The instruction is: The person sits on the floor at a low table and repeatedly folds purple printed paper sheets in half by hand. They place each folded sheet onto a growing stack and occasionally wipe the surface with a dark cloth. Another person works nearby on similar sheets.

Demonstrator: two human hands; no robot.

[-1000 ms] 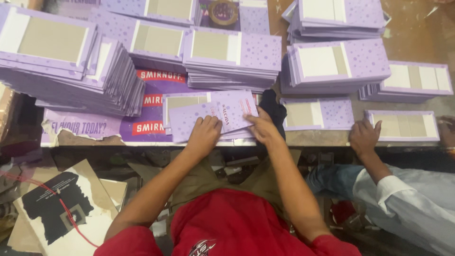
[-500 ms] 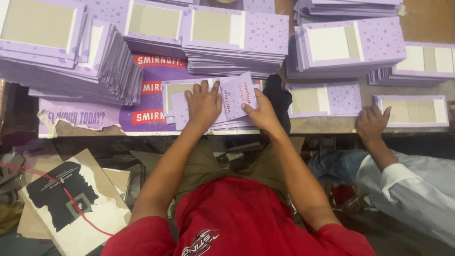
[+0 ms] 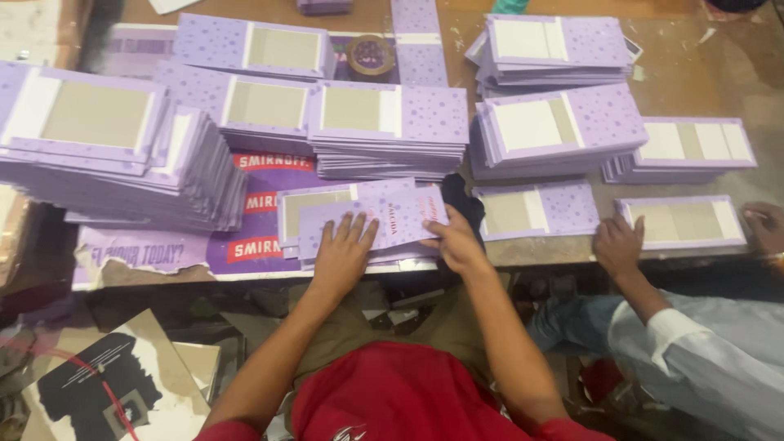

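Note:
My left hand (image 3: pixel 343 251) lies flat, fingers spread, on a purple dotted card cover (image 3: pixel 367 219) that tops a small stack at the table's near edge. My right hand (image 3: pixel 454 240) pinches the right edge of that same cover, which is partly folded over. Under it sits a cover with a grey board panel (image 3: pixel 314 204). Stacks of the same purple covers (image 3: pixel 392 131) fill the table beyond my hands.
A co-worker at the right, in a pale sleeve (image 3: pixel 694 351), rests a hand (image 3: pixel 618 242) beside a purple cover stack (image 3: pixel 684 220). A tall stack (image 3: pixel 114 155) stands at the left. A tape roll (image 3: pixel 370 54) lies at the back. Printed sheets (image 3: pixel 122 384) lie on the floor.
My left hand has slid onto the top cover and flattened it. My right hand has moved to the cover's right edge. The co-worker's hand stays by the right stack.

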